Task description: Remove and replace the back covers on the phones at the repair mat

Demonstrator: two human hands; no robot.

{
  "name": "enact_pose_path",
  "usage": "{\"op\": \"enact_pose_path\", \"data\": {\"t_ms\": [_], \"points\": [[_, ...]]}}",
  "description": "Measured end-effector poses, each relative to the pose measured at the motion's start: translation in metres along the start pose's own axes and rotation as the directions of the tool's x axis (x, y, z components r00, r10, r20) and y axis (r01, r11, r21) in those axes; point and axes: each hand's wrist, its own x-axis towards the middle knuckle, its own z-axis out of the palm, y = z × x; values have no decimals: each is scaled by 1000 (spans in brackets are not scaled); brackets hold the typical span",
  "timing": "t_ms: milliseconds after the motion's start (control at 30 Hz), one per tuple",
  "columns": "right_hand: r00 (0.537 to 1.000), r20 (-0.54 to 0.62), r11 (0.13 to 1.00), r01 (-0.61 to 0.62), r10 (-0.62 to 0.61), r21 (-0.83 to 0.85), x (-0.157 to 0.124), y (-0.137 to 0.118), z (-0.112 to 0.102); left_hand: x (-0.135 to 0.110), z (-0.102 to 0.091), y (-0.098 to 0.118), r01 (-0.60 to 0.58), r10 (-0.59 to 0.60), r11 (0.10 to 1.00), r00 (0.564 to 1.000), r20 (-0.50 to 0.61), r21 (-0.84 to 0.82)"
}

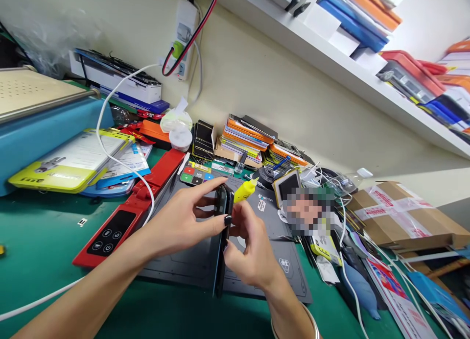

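Observation:
A dark smartphone (pixel 221 246) stands nearly edge-on to me above a dark grey work mat (pixel 176 260). My left hand (pixel 187 219) grips its upper part, with the thumb across the narrow edge and the index finger at the top corner. On the other side, my right hand (pixel 253 246) is closed with its thumb against the phone's edge. A yellow tube with a pointed tip (pixel 246 189) shows just beyond my right hand; whether the fingers touch it is hidden.
Left of the mat lies a red folding lamp-like device (pixel 113 231) with touch buttons; a white cable (pixel 101 128) crosses it. Behind are stacked boxes (pixel 246 133). Tools and cables crowd the right, beside a taped cardboard box (pixel 407 214). A shelf (pixel 330 55) hangs above.

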Motion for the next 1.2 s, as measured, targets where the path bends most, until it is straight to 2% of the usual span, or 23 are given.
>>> {"op": "enact_pose_path", "data": {"t_ms": [200,400,933,1200], "points": [[1000,1,1000,2,-2,-5,0,-2,1,1,0,1,-14,15,1000,999,-35,12],[1000,-1,1000,-7,7,21,0,-1,2,0,-2,2,-16,16,1000,1000,11,21],[999,-32,1000,16,-15,16,-1,-1,3,1,-1,2,-13,13,1000,1000,-4,-11],[999,-29,1000,19,-19,22,-2,-2,3,1,0,0,24,-25,1000,999,-34,-9]]}}
